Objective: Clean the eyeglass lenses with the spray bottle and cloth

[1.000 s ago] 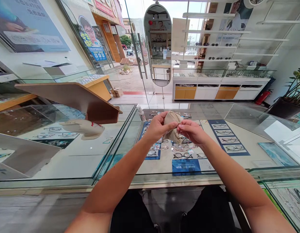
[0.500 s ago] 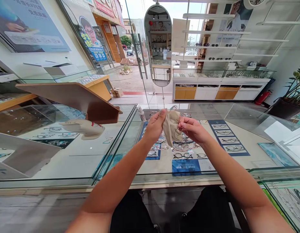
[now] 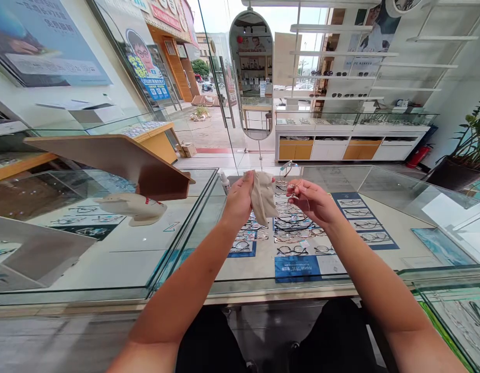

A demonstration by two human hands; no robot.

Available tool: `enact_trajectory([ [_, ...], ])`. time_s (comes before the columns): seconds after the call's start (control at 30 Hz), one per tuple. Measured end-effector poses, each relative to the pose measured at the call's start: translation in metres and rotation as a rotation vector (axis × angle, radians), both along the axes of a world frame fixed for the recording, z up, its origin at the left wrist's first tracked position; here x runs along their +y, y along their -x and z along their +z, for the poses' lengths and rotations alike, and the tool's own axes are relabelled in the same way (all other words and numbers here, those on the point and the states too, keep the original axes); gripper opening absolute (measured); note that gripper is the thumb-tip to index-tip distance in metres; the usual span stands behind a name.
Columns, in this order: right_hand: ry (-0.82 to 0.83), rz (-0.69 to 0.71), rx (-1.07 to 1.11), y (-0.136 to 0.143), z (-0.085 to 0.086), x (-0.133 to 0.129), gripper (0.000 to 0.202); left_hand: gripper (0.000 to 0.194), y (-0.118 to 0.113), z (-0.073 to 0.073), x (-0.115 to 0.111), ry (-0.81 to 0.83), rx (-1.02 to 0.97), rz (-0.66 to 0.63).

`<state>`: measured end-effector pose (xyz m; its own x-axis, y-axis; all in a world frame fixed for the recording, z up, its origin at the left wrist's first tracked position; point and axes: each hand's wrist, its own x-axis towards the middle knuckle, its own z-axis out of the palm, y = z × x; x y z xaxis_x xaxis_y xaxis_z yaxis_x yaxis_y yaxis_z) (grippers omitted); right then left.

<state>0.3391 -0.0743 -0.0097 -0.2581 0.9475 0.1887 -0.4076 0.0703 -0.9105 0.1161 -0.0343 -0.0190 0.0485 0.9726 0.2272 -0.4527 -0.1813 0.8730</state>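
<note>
My left hand (image 3: 240, 199) grips a beige cloth (image 3: 263, 197), which hangs down from its fingers above the glass counter. To its right, my right hand (image 3: 311, 201) pinches a thin-framed pair of glasses (image 3: 289, 169); one lens stands up above the fingers and the rest is partly hidden by them. A gap separates the cloth from the glasses. Beneath both hands, rows of glasses (image 3: 292, 250) lie inside the glass display case (image 3: 240, 286).
A small white bottle (image 3: 224, 182) stands left of my left hand. Further left are a brown board (image 3: 146, 166) and a beige hand-shaped stand (image 3: 134, 206). An oval mirror (image 3: 251, 77) stands beyond the counter. At the right is a potted plant (image 3: 473, 145).
My hands have moved apart. The cloth has shifted left, off the glasses, and the glasses in my right hand now show a lens raised above the fingers.
</note>
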Motion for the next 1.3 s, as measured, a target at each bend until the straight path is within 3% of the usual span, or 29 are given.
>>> enact_trajectory([
  [0.2,-0.019,0.052,-0.022,-0.001,0.003,0.0,0.038,0.06,0.001,0.002,-0.008,-0.163,0.098,0.013],
  [0.3,-0.036,0.087,-0.057,-0.002,0.003,0.0,0.039,0.055,0.004,0.005,-0.018,-0.346,0.334,0.208],
  [0.4,-0.045,0.125,-0.093,-0.004,0.003,0.001,0.04,0.043,0.006,0.007,-0.023,-0.631,0.607,0.406],
  [0.53,-0.066,0.188,-0.13,-0.007,0.003,0.002,0.037,0.069,0.006,0.004,-0.022,-0.89,0.773,0.445],
  [0.77,-0.073,0.209,-0.169,-0.01,0.003,0.003,0.035,0.067,0.004,-0.001,-0.019,-0.885,0.818,0.398],
  [1.1,-0.093,0.159,-0.256,-0.01,0.008,0.002,0.038,0.063,0.005,-0.005,-0.014,-1.034,0.914,0.544],
  [1.2,-0.136,0.084,-0.267,-0.01,0.008,0.003,0.036,0.062,0.005,-0.006,-0.013,-1.049,0.928,0.586],
  [1.3,-0.181,-0.102,-0.202,-0.011,0.005,0.009,0.031,0.057,0.006,-0.005,-0.011,-1.069,0.883,0.691],
])
